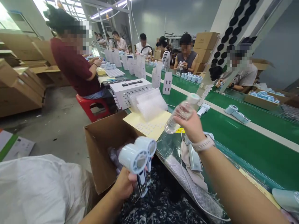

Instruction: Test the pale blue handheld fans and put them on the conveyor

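My left hand (126, 183) is closed around the handles of two light blue handheld fans (134, 158), held side by side above my lap with their round heads up. The near handle has a dark open side with small parts showing. In my right hand (192, 124) is a clear plastic bottle (179, 116), tilted over the bench edge, its pale cap toward the upper right. Below my right wrist another fan (195, 158) lies on a beige cloth (187, 158). A yellow sheet of white stickers (149, 126) lies just left of the bottle.
An open cardboard box (107, 127) stands left of my lap, beside a white sack (42, 189). Bubble wrap (151, 104) and a white carton (130, 90) sit on the bench. A green conveyor (263, 115) carries fans (237, 114). A person in maroon (72, 68) sits on a red stool (92, 107).
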A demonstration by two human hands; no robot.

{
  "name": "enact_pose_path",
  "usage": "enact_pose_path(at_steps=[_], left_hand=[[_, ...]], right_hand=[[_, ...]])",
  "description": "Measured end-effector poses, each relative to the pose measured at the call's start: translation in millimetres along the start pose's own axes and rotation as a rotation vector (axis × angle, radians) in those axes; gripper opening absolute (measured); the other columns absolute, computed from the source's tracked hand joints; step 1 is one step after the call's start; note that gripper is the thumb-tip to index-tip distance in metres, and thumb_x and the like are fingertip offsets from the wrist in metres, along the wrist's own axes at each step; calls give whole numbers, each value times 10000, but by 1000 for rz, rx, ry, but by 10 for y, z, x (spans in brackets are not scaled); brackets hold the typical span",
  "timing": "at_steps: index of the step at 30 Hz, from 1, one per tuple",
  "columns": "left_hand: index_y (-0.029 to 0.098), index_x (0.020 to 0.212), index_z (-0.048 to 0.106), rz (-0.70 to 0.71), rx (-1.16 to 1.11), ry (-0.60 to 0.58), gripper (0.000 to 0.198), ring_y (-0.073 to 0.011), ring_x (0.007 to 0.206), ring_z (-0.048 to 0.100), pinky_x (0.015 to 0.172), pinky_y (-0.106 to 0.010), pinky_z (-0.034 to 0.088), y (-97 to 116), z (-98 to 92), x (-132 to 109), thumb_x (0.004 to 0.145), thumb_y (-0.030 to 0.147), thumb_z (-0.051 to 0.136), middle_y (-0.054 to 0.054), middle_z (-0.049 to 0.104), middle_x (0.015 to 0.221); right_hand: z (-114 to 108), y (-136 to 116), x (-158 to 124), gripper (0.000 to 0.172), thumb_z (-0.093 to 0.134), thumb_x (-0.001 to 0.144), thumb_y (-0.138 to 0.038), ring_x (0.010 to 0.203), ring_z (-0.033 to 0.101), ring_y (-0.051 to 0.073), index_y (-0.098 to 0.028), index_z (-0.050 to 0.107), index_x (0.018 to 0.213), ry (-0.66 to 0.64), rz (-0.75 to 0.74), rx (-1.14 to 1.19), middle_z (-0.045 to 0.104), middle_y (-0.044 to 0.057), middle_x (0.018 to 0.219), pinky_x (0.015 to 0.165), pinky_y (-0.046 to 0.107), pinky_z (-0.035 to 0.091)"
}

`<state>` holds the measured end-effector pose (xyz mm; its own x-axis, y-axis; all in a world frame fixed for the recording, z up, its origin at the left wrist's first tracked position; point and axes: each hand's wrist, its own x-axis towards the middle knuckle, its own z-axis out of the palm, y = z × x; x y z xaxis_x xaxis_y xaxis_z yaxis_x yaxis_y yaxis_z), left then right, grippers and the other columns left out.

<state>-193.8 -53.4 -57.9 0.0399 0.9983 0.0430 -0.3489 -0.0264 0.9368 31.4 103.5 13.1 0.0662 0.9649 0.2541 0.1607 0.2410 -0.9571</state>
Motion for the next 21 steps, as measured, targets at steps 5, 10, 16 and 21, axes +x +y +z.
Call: enact_pose_path(at_steps=[5,10,16,21], left_hand=[[124,678,713,36,-237,257,638,-292,858,661,734,-350,554,-47,44,321,502,731,797,-136,713,839],[115,655,708,75,-280,169,653,-304,905,670,741,-337,568,-72,200,452,484,740,796,-138,717,855],[140,701,713,10,-269,110,618,-289,912,669,704,-320,542,-159,418,410,527,728,785,-125,732,907],[146,719,707,-19,-261,71,625,-292,897,673,680,-327,540,-185,497,412,523,735,782,-128,736,945]], right_hand=[[-213,-128,-1021,481,760,740,-568,1105,665,282,-221,642,1052,-94,529,479,720,98,1151,877,407,562],[-234,88,-1839,550,544,854,-686,919,735,283,-188,704,1026,-149,989,648,766,116,967,768,406,592],[-462,138,-2110,576,621,825,-671,761,727,202,-124,757,939,-140,1160,885,767,120,919,698,289,572],[-522,-40,-2175,526,680,781,-670,649,688,158,-150,737,835,-227,1077,980,722,74,784,588,235,527]])
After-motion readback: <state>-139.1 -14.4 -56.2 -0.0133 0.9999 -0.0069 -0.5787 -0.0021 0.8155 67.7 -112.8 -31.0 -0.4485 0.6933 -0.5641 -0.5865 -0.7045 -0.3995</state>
